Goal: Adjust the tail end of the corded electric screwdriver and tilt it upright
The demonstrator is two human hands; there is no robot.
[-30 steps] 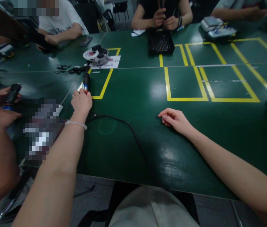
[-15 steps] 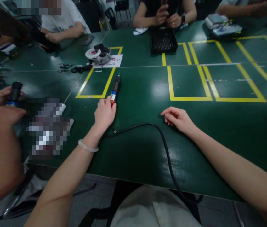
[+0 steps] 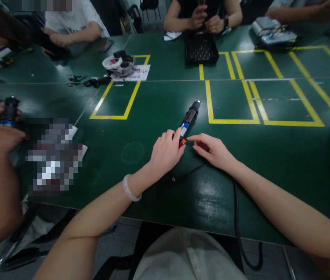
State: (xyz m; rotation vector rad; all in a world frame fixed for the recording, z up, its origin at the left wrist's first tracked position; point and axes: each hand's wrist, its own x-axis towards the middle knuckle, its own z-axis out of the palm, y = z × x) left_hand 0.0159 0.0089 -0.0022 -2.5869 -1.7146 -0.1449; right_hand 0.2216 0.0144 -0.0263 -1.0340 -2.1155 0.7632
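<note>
Near the middle of the green table (image 3: 159,109), my left hand (image 3: 167,149) is wrapped round the rear of a black electric screwdriver (image 3: 190,114) with a blue band and a red-orange part. Its tip points up and to the right. Just right of the tool's rear end is my right hand (image 3: 211,149), fingers bent and apart, with nothing seen in it. A black cable (image 3: 237,210) passes below my right hand and drops over the front edge.
Yellow tape outlines (image 3: 235,121) mark the table. A black tray (image 3: 201,50) stands before a person opposite. Tape rolls (image 3: 120,62) lie on paper at the back left. At the left, another person's hands hold a similar tool (image 3: 9,111).
My left hand has carried the screwdriver to the right, close beside my right hand, and the tool now leans further right. The cable has shifted right. A faint ring shows on the table.
</note>
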